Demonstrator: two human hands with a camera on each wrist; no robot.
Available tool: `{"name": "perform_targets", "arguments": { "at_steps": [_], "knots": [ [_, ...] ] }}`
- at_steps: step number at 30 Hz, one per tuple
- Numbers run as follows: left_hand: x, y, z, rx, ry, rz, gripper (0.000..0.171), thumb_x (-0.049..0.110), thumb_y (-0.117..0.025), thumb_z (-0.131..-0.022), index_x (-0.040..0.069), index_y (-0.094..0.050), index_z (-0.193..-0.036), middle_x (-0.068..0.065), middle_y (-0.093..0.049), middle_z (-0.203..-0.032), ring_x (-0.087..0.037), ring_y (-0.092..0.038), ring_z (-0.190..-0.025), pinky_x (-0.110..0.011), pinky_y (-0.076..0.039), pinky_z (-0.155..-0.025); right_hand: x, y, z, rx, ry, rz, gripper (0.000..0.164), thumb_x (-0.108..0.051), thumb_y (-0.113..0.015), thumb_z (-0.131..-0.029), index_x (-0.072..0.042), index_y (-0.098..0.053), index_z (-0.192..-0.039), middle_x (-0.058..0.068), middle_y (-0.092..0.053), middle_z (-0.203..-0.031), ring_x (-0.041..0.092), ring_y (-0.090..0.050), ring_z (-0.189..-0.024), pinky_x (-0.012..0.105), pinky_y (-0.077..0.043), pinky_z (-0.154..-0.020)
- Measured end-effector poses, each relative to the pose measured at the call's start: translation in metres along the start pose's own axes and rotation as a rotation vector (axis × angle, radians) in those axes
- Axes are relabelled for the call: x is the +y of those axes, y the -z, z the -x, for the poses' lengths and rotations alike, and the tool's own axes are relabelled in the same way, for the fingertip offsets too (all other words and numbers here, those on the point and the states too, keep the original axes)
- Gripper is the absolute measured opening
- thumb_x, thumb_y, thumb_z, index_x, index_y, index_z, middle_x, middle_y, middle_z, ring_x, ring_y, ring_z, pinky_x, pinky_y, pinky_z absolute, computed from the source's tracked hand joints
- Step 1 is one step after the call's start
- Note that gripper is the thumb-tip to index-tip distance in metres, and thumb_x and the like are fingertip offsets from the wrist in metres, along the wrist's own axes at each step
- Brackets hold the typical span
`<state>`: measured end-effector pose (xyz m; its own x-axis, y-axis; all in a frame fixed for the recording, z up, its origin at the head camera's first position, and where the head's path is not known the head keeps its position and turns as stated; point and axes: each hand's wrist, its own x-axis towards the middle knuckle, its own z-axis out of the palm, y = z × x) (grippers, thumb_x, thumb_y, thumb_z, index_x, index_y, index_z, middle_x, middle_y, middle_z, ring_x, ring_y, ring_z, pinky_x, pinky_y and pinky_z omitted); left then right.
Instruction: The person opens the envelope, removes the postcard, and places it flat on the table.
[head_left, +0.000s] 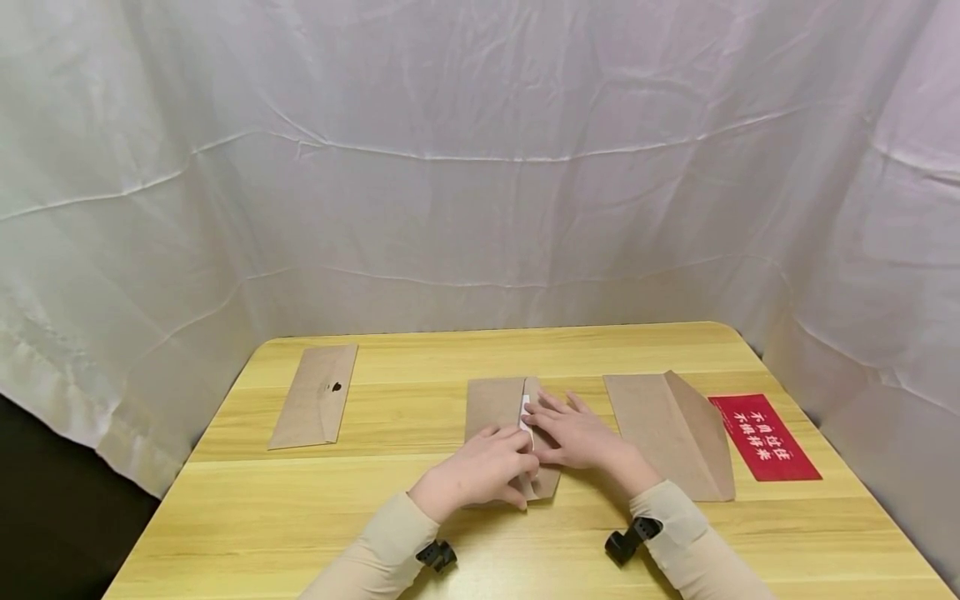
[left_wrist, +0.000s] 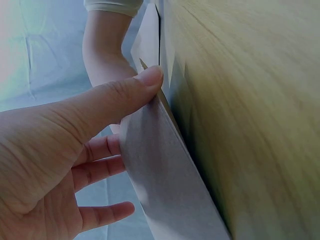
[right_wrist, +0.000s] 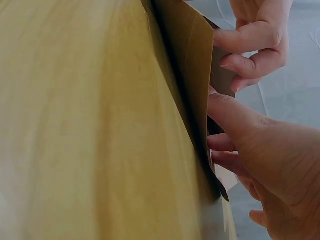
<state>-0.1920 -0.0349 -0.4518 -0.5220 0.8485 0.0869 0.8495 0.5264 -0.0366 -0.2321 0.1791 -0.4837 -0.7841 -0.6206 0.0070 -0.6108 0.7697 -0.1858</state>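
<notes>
A brown paper envelope (head_left: 495, 404) lies at the middle of the table, its flap side toward the right. A narrow white strip (head_left: 526, 404) shows along its opening; I cannot tell what it belongs to. My left hand (head_left: 487, 467) holds the envelope's near part, the thumb (left_wrist: 150, 77) on its edge and the fingers bent over the opening. From the right, my right hand (head_left: 577, 433) reaches over the flap (right_wrist: 195, 55), with fairly straight fingers touching around the white strip. Some fingertips are hidden behind the paper in the right wrist view.
Right of my hands lies another brown envelope (head_left: 645, 417) with its flap unfolded. A red card (head_left: 772, 442) with white characters lies beside it, partly under the flap. At the far left is a closed brown envelope (head_left: 311, 400) with a dark mark. White curtains (head_left: 480, 208) surround the table.
</notes>
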Motion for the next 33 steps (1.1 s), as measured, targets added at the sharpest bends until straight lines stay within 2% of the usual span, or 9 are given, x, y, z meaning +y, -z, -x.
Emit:
{"name": "perform_targets", "arguments": {
  "at_steps": [6,12,21,28,33],
  "knots": [
    [0.002,0.0,0.0,-0.022,0.0,0.01,0.04,0.058,-0.072,-0.073,0.034,-0.068,-0.104,0.012,-0.056,-0.108,-0.009,-0.053,-0.11,-0.042,-0.048,-0.099,-0.005,-0.004,0.0,-0.037,0.028,0.014,0.087,-0.067,-0.053,-0.086,-0.009,-0.039,-0.149,0.009,-0.031,-0.159,0.034,-0.02,-0.15,0.064,-0.014,-0.118],
    [0.002,-0.001,-0.001,-0.034,0.001,0.001,0.038,0.058,-0.072,-0.073,0.035,-0.067,-0.102,0.011,-0.057,-0.11,-0.012,-0.053,-0.117,-0.043,-0.048,-0.099,-0.007,-0.004,0.003,-0.08,0.032,0.031,0.079,-0.061,-0.055,-0.088,-0.012,-0.041,-0.149,0.01,-0.026,-0.161,0.037,-0.018,-0.15,0.066,-0.015,-0.117],
    [0.002,0.0,-0.001,-0.046,0.005,0.034,0.035,0.056,-0.073,-0.075,0.035,-0.068,-0.103,0.012,-0.056,-0.11,-0.013,-0.053,-0.119,-0.049,-0.047,-0.102,-0.005,-0.001,0.003,-0.09,-0.029,0.015,0.078,-0.066,-0.049,-0.089,-0.019,-0.039,-0.15,0.009,-0.026,-0.161,0.036,-0.017,-0.151,0.065,-0.016,-0.116],
    [0.002,-0.001,-0.001,-0.045,0.015,0.04,0.037,0.057,-0.073,-0.073,0.035,-0.068,-0.103,0.012,-0.056,-0.109,-0.012,-0.052,-0.117,-0.045,-0.047,-0.1,-0.002,0.004,0.006,-0.12,-0.04,-0.022,0.079,-0.067,-0.052,-0.087,-0.025,-0.037,-0.151,0.008,-0.026,-0.161,0.036,-0.014,-0.151,0.066,-0.015,-0.117],
    [0.001,-0.002,-0.002,-0.044,0.018,0.041,0.036,0.057,-0.073,-0.072,0.033,-0.068,-0.099,0.012,-0.056,-0.108,-0.009,-0.052,-0.108,-0.04,-0.049,-0.096,-0.001,0.012,0.01,-0.143,-0.057,-0.051,0.079,-0.062,-0.061,-0.084,-0.023,-0.04,-0.15,0.009,-0.029,-0.16,0.039,-0.015,-0.15,0.066,-0.014,-0.117]
  ]
}}
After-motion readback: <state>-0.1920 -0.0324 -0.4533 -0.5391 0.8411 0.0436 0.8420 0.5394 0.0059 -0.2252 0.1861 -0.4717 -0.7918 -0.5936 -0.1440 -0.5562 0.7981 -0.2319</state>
